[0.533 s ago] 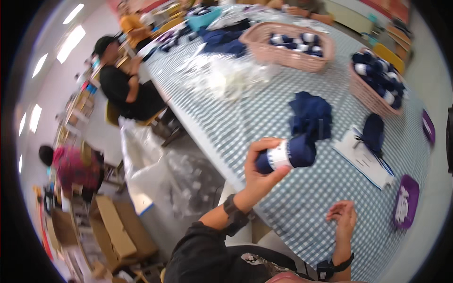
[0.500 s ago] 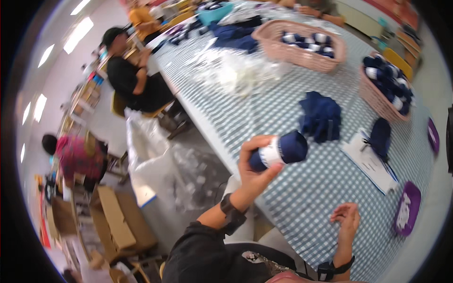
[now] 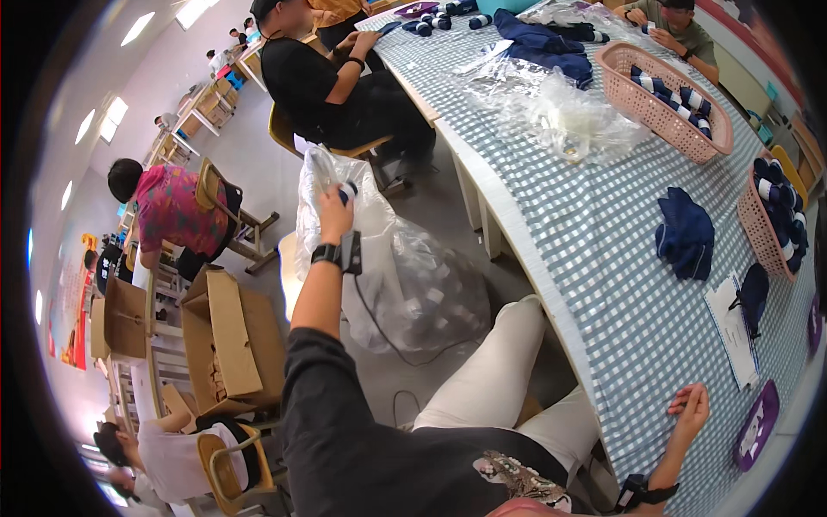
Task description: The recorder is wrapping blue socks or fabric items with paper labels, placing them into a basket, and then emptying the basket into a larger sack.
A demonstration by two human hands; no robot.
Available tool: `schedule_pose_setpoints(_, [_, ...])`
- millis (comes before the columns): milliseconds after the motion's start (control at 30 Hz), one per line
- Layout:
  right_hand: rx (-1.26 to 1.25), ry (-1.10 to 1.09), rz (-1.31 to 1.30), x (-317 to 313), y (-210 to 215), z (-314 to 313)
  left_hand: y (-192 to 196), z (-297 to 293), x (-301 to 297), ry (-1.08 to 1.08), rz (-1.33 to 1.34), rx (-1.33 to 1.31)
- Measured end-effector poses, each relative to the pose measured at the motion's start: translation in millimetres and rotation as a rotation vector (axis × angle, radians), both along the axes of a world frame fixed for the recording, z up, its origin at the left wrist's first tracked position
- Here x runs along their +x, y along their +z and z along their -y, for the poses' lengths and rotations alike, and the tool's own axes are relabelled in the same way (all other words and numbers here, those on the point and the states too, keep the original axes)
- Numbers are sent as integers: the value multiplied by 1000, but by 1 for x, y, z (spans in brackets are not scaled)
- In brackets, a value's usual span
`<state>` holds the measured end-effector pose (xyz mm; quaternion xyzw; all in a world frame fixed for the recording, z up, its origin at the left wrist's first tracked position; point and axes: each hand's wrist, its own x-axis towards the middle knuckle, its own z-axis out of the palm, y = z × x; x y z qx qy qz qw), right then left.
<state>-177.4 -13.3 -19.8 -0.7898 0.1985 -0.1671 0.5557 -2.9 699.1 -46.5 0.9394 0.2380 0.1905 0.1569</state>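
My left hand (image 3: 333, 214) is stretched out to the left, closed around a rolled navy cloth bundle with a white band (image 3: 347, 191). Most of that roll is hidden by the hand. It is at the mouth of a large clear plastic bag (image 3: 431, 276), which stands on the floor beside the table and has several similar banded rolls inside. Over the table's near right part, my right hand (image 3: 689, 409) is held with loosely bent fingers apart and nothing in them. Nearest to it are a purple tray (image 3: 769, 398) with white pieces and a white paper sheet (image 3: 722, 306).
On the checked tablecloth (image 3: 594, 258) lie loose navy cloths (image 3: 685, 234) and crumpled clear plastic (image 3: 560, 121). Two pink baskets (image 3: 624, 82) hold banded rolls. A person in black (image 3: 297, 77) sits at the table's left side. An open cardboard box (image 3: 245, 345) stands at the left.
My left hand has carried the navy roll from above the table leftward to the plastic bag. The view has shifted; my right hand stays near the table's near right part.
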Motion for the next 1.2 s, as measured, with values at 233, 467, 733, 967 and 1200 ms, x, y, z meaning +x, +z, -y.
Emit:
schedule_pose_setpoints(233, [-172,70,-59,12,10,-18,-74,-30,-8,-193,-743,-208])
schedule_pose_setpoints(467, [-312,697,36,72,86,-173,-41,74,-83,-309,-221,98])
schedule_pose_setpoints(733, [-76,1114,-125,174,37,-445,27,96,-145,-215,58,-80])
schedule_pose_setpoints(967, [72,1169,-428,192,-64,-592,42,117,-170,-428,-7,-155])
schedule_pose_setpoints(1200, [515,986,-97,188,-35,-548,10,-28,-114,304,206,5])
